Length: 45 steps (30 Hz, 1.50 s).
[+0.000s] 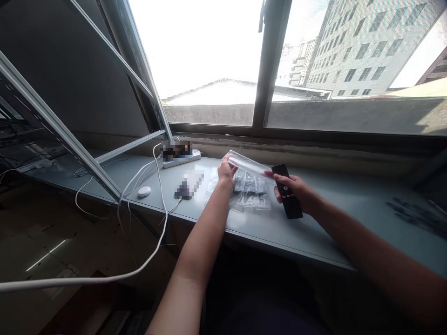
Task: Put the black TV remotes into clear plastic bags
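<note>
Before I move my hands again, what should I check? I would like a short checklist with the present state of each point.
1. Left hand grips one end of the clear bag: ok.
2. Right hand is wrapped around the black remote: ok.
3. Bag mouth is open: cannot tell.
4. Pile of bagged items lies fully on the table: ok.
5. White cable is apart from both hands: ok.

- A plain workroom on an upper floor in a city: the wide window (209, 60) looks out on a flat rooftop and high-rise blocks (363, 46).
- A long grey tabletop (349, 195) runs along the sill.
- Bare aluminium frame rails (63, 130) rise from it.
- A power strip (178, 156) and loose white cables (163, 204) lie there.
- Clear packets (249, 190) of small dark parts lie stacked.
</note>
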Each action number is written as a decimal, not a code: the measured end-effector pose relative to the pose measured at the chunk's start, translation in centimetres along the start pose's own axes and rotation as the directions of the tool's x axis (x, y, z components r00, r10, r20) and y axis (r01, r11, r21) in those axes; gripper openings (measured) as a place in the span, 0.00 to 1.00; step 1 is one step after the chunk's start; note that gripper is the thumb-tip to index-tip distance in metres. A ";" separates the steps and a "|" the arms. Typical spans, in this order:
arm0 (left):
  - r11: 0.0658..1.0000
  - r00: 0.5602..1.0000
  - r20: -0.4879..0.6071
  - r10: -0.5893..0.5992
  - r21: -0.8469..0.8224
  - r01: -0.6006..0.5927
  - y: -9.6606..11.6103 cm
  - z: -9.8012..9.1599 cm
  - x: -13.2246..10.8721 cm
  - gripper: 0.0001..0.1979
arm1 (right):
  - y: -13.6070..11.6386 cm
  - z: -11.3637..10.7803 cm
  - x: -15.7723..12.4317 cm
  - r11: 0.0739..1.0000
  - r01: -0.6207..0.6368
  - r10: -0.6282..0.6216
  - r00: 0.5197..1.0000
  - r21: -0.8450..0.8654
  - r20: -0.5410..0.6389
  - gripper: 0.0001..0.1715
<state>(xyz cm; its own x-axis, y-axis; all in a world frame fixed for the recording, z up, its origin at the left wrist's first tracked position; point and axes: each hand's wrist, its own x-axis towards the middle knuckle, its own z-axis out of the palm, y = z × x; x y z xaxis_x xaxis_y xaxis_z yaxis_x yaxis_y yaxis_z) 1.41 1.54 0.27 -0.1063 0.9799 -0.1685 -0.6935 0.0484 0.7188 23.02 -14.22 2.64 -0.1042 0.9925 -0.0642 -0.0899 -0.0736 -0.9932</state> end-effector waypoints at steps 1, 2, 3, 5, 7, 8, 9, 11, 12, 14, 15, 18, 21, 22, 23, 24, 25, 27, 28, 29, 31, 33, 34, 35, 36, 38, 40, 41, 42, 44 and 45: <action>0.999 1.000 0.022 -0.021 0.041 0.020 -0.1 0.1 -0.1 0.06 | -0.1 0.1 0.0 1.000 0.000 0.000 1.000 0.010 -0.015 0.40; 0.996 0.998 0.043 -0.044 0.083 0.041 -0.3 0.2 -0.3 0.05 | -0.1 0.1 0.0 1.000 0.002 -0.001 1.000 0.019 -0.028 0.38; 0.990 0.995 0.066 -0.074 0.124 0.065 -0.4 0.3 -0.5 0.04 | -0.2 0.2 0.0 1.000 0.004 -0.003 0.999 0.025 -0.039 0.36; 0.974 0.981 0.130 -0.144 0.195 0.117 -0.6 0.5 -1.0 0.05 | -0.4 0.2 0.0 0.999 0.010 -0.008 0.998 0.030 -0.064 0.33; 0.956 0.956 0.214 -0.202 0.253 0.146 -0.7 0.6 -1.4 0.05 | -0.5 0.3 0.0 1.000 0.012 -0.009 0.996 0.024 -0.086 0.31; 0.951 0.943 0.252 -0.218 0.271 0.148 -0.7 0.6 -1.5 0.05 | -0.6 0.2 0.0 1.000 0.011 -0.009 0.996 0.024 -0.091 0.30; 0.950 0.933 0.282 -0.222 0.279 0.141 -0.7 0.6 -1.6 0.06 | -0.6 0.2 0.0 1.000 0.011 -0.008 0.996 0.024 -0.092 0.30; 0.953 0.928 0.309 -0.207 0.277 0.121 -0.7 0.6 -1.8 0.08 | -0.6 0.0 0.0 1.000 0.007 -0.005 0.996 0.025 -0.086 0.29; 0.957 0.930 0.311 -0.195 0.269 0.111 -0.7 0.5 -1.8 0.10 | -0.6 0.0 0.1 1.000 0.004 -0.002 0.997 0.025 -0.084 0.29; 0.966 0.938 0.303 -0.166 0.241 0.093 -0.6 0.5 -1.8 0.14 | -0.4 -0.1 0.2 0.999 0.011 -0.008 0.996 0.030 -0.085 0.26; 0.972 0.944 0.293 -0.151 0.219 0.087 -0.5 0.5 -1.7 0.16 | -0.4 -0.1 0.2 0.999 0.025 -0.021 0.996 0.035 -0.089 0.24; 0.990 0.967 0.236 -0.098 0.124 0.070 -0.2 0.5 -1.5 0.24 | -0.3 0.1 0.3 0.992 0.112 -0.105 0.988 0.055 -0.116 0.16; 0.999 0.982 0.186 -0.037 0.025 0.033 0.1 0.5 -1.3 0.30 | -0.2 0.4 0.4 0.982 0.171 -0.158 0.975 0.074 -0.155 0.14; 1.000 0.983 0.182 -0.020 0.006 0.019 0.2 0.5 -1.2 0.31 | -0.2 0.4 0.4 0.979 0.180 -0.164 0.973 0.090 -0.163 0.14; 1.000 0.983 0.183 -0.008 -0.006 0.009 0.3 0.5 -1.2 0.30 | -0.1 0.3 0.4 0.976 0.185 -0.164 0.972 0.114 -0.166 0.15; 1.000 0.982 0.188 0.000 -0.015 0.003 0.4 0.5 -1.2 0.29 | 0.0 0.3 0.5 0.972 0.186 -0.162 0.973 0.145 -0.164 0.16; 1.000 0.981 0.196 0.005 -0.025 0.000 0.4 0.6 -1.2 0.28 | 0.0 0.2 0.5 0.967 0.185 -0.158 0.975 0.176 -0.158 0.18; 0.999 0.975 0.220 0.011 -0.051 0.000 0.5 0.6 -1.4 0.28 | 0.1 0.2 0.5 0.964 0.167 -0.139 0.980 0.209 -0.142 0.23; 0.998 0.973 0.231 0.012 -0.061 0.002 0.5 0.6 -1.4 0.29 | 0.0 0.3 0.4 0.967 0.149 -0.124 0.984 0.207 -0.131 0.25; 0.998 0.971 0.238 0.010 -0.066 0.006 0.5 0.7 -1.5 0.29 | 0.0 0.4 0.4 0.972 0.131 -0.109 0.987 0.197 -0.118 0.27; 0.998 0.969 0.246 -0.005 -0.063 0.021 0.4 0.7 -1.6 0.31 | -0.2 0.6 0.2 0.979 0.099 -0.086 0.993 0.176 -0.078 0.29; 0.998 0.966 0.255 -0.029 -0.049 0.043 0.2 0.7 -1.6 0.31 | -0.3 0.8 0.0 0.982 0.083 -0.079 0.996 0.170 -0.029 0.27; 0.998 0.964 0.262 -0.039 -0.039 0.051 0.1 0.7 -1.5 0.30 | -0.3 0.8 -0.1 0.983 0.085 -0.084 0.996 0.165 -0.011 0.26; 0.998 0.961 0.271 -0.047 -0.024 0.056 0.0 0.7 -1.4 0.29 | -0.2 0.9 -0.1 0.983 0.091 -0.093 0.996 0.157 0.004 0.24; 0.998 0.959 0.280 -0.051 -0.008 0.056 -0.1 0.7 -1.3 0.26 | -0.2 0.9 -0.1 0.984 0.100 -0.103 0.995 0.146 0.015 0.22; 0.998 0.953 0.298 -0.056 0.012 0.055 -0.2 0.5 -1.1 0.19 | 0.0 0.8 0.0 0.985 0.118 -0.122 0.992 0.128 0.022 0.21; 0.996 0.952 0.295 -0.082 0.002 0.085 -0.2 0.4 -1.0 0.13 | 0.1 0.7 0.1 0.984 0.126 -0.129 0.991 0.125 0.017 0.21; 0.993 0.952 0.288 -0.105 -0.013 0.113 -0.2 0.4 -1.0 0.13 | 0.1 0.6 0.1 0.984 0.128 -0.130 0.991 0.128 0.011 0.21; 0.989 0.951 0.282 -0.129 -0.030 0.143 -0.1 0.4 -1.1 0.17 | 0.1 0.6 0.1 0.983 0.131 -0.132 0.991 0.128 0.005 0.21; 0.982 0.945 0.285 -0.160 -0.048 0.181 0.1 0.4 -1.3 0.27 | 0.1 0.6 0.1 0.984 0.139 -0.140 0.990 0.114 -0.004 0.20; 0.983 0.942 0.294 -0.160 -0.045 0.181 0.2 0.4 -1.4 0.30 | 0.1 0.7 0.1 0.985 0.141 -0.141 0.990 0.101 -0.004 0.20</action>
<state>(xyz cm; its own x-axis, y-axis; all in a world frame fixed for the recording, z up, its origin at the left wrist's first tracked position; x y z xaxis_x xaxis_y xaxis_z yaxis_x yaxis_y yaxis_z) 1.67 0.30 0.91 0.2203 0.9725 -0.0756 -0.7323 0.2161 0.6458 22.35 -14.21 2.60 -0.0861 0.9934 0.0761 -0.2030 0.0573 -0.9775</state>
